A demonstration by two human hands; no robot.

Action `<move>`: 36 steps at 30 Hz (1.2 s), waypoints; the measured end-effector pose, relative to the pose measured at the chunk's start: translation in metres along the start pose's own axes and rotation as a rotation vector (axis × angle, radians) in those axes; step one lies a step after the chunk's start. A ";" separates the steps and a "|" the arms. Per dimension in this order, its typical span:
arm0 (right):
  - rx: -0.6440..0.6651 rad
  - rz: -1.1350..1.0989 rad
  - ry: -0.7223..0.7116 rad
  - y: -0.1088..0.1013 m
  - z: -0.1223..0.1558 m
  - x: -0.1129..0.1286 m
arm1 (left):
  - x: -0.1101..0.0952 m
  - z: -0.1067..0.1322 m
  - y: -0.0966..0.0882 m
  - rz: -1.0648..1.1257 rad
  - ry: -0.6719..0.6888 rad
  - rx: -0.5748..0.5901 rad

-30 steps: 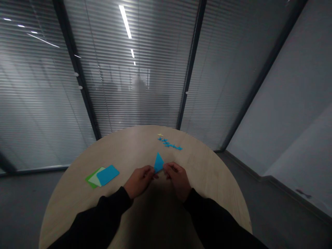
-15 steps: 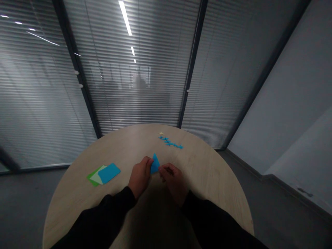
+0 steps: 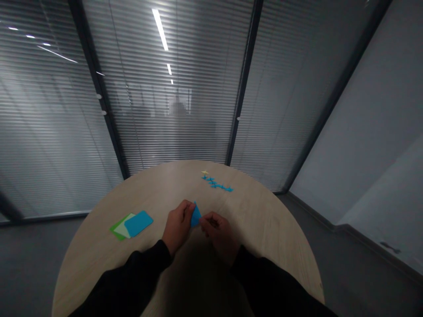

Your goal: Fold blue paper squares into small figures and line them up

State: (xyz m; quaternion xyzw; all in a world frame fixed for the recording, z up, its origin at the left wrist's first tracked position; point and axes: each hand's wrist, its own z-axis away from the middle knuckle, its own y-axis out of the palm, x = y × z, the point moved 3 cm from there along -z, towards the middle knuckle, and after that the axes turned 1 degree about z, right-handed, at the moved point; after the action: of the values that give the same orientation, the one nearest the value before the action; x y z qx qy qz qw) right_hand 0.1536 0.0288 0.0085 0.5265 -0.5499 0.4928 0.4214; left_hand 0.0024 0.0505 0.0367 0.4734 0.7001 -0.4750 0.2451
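Between my hands is a small folded piece of blue paper (image 3: 196,216), pointed at the top, held just above the round table. My left hand (image 3: 179,224) pinches its left side between thumb and fingers. At its lower right corner, the thumb and fingertips of my right hand (image 3: 218,230) are closed on the edge. Part of the paper is hidden behind the left fingers. Beyond the hands lies a row of several small blue folded paper shapes (image 3: 216,183), with a yellow one (image 3: 205,172) at its far end.
The round wooden table (image 3: 264,229) fills the foreground. On its left side, a stack of blue sheets (image 3: 139,223), pale green paper (image 3: 123,230) and green paper (image 3: 116,228) lies fanned out. Glass panels with blinds (image 3: 178,132) stand behind the table, a wall (image 3: 370,145) to the right.
The blue paper looks narrower and is turned slightly. My right hand has shifted a little left, still at its corner. The whole view has dropped slightly with the camera.
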 end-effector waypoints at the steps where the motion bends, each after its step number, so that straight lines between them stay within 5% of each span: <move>1: 0.003 0.009 -0.004 0.000 0.000 0.000 | 0.000 0.000 0.000 0.002 -0.006 0.002; 12: 0.070 0.058 0.003 0.001 0.002 0.004 | 0.000 -0.001 -0.004 0.039 -0.002 -0.090; 20: 0.000 0.001 0.021 -0.007 0.000 0.003 | 0.015 -0.002 -0.003 0.290 -0.195 0.107; 25: 0.019 0.006 0.014 -0.005 0.001 0.005 | 0.014 -0.002 -0.004 0.176 -0.144 0.050; 32: -0.077 -0.032 0.021 -0.011 -0.004 -0.005 | 0.016 0.002 0.001 0.186 -0.124 0.186; 36: -0.022 -0.017 0.014 -0.010 -0.005 -0.003 | 0.012 0.003 -0.003 0.046 -0.088 0.177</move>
State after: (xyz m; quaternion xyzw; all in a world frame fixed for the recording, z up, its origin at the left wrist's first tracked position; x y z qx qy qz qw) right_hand 0.1633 0.0345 0.0067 0.5230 -0.5480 0.4867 0.4352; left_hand -0.0057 0.0532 0.0272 0.4877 0.6331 -0.5495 0.2438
